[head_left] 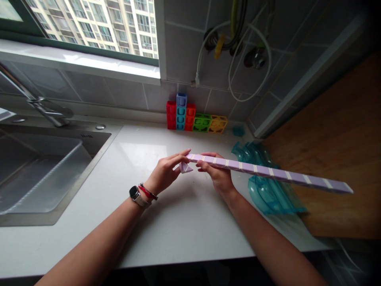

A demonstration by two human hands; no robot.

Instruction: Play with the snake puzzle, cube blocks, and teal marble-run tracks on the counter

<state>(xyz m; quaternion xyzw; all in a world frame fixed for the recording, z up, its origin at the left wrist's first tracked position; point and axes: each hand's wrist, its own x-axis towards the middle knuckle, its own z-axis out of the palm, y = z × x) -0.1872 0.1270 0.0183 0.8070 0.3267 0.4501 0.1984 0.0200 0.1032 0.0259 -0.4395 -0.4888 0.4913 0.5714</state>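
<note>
A long lilac and white snake puzzle (253,169) is held over the white counter, its straight part stretching out to the right. At its left end a short piece is bent downward into a small triangle. My left hand (168,169) is closed with its fingers on that bent end; a watch and a red bracelet are on the wrist. My right hand (218,174) grips the straight part just to the right, thumb in front and fingers behind. The fingertips behind the strip are partly hidden.
Colourful plastic blocks (180,115) stand in a row against the tiled wall. Clear teal plastic pieces (268,194) lie at the right, near a wooden board (336,151). A sink (104,145) with a tap (49,113) is at the left. A white cable (269,59) hangs above the counter.
</note>
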